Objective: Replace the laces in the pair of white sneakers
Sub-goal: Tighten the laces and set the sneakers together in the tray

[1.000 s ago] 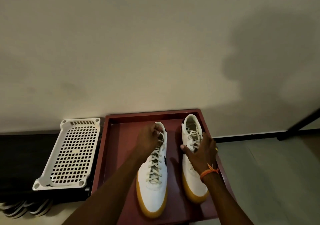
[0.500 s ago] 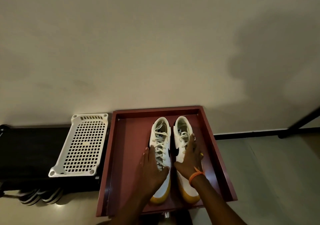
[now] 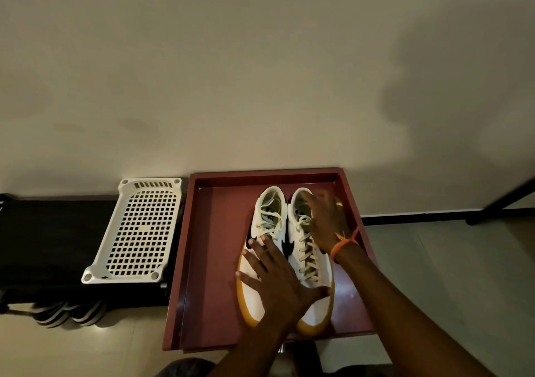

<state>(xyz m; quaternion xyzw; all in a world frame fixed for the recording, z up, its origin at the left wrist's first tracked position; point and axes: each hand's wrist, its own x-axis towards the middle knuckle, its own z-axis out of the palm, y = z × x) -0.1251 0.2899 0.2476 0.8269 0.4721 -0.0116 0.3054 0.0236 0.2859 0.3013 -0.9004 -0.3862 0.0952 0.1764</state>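
The white sneakers (image 3: 285, 249) are sitting side by side in the red tray (image 3: 208, 249) — both laced. The left hand (image 3: 278, 275) is lying flat with fingers spread across them and the right hand (image 3: 325, 221) is hovering open, holding nothing — the relacing is looking finished or not begun.

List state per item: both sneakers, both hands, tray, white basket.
Left sneaker: laced, upright in tray, beside its pair.
Right sneaker: laced, upright in tray.
Left hand: fingers spread flat on left sneaker.
Right hand: open, over right sneaker.
Tray: holds both sneakers.
White basket: upside down.
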